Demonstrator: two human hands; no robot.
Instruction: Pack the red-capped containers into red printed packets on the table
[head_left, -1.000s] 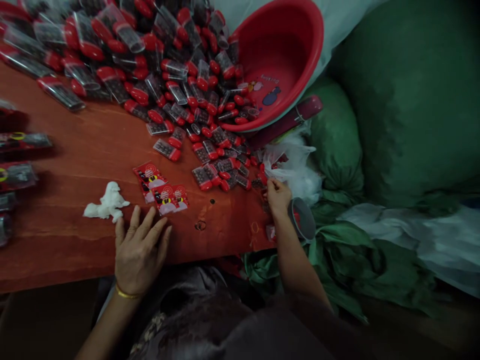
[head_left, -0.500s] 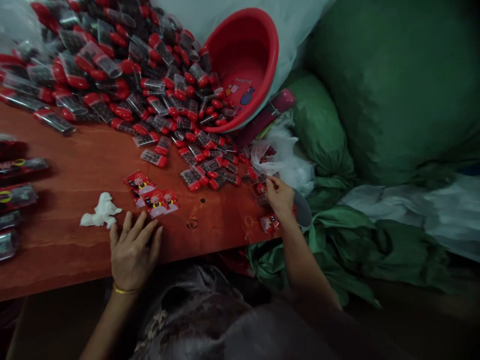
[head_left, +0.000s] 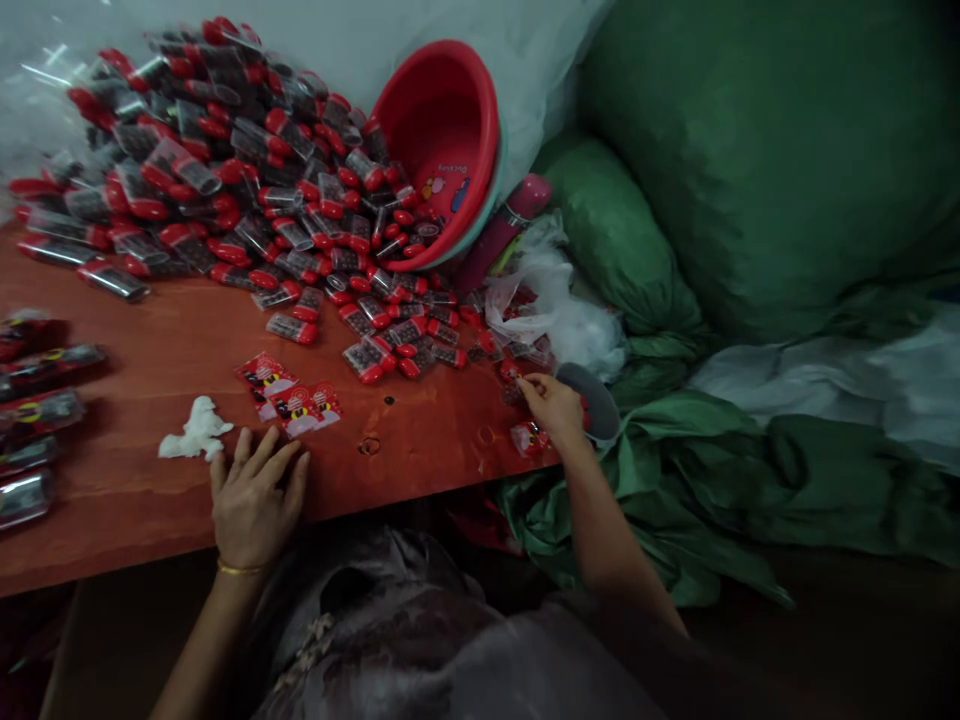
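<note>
My left hand [head_left: 255, 505] lies palm down on the red-brown table [head_left: 420, 460], fingers spread and holding nothing. Just beyond its fingertips are several red printed cards [head_left: 306, 408], and a crumpled white tissue [head_left: 196, 430] rests to their left. At the table's right end my right hand [head_left: 556, 408] has thumb and forefinger pinched together. Something small and partly clear seems to be at the fingertips, too dim to name. A small red printed packet [head_left: 529, 437] lies right below that hand. Near it are small red-and-clear pieces [head_left: 510, 370].
A big heap of red-capped clear containers [head_left: 247, 190] covers the back left. Behind it a red basin [head_left: 431, 120] leans tilted, beside a purple bottle [head_left: 517, 205] and a white plastic bag [head_left: 585, 335]. Packed items [head_left: 45, 410] line the left side. Green sacks [head_left: 750, 200] fill the right.
My right hand has drawn slightly back toward me, its fingers still pinched. My left hand stays flat in the same place by the cards. The whole view has shifted a little.
</note>
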